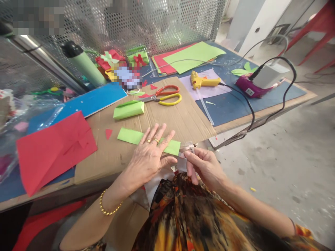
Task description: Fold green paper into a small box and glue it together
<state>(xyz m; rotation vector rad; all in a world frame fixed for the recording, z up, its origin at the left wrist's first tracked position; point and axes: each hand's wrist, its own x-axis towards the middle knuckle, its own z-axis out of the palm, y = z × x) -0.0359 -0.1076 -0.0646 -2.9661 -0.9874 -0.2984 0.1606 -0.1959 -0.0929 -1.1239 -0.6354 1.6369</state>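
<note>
Landmark: cardboard sheet (193, 118) on the blue surface (230, 109). Green paper strip (129, 135) lies at its near edge. Left hand (150, 153) palm down across the strip, fingers slightly spread, pressing it flat. Right hand (205, 164) just off the cardboard's near right corner, thumb and finger pinched on a small pale piece (181, 155) by the strip's end; too small to identify. Upon the cardboard: rolled green paper (128, 110), scissors (156, 99), red triangular scrap (108, 133). Right of it: yellow glue gun (206, 82) on lilac paper (187, 82). Left, overlapping it: large red paper (52, 150).
</note>
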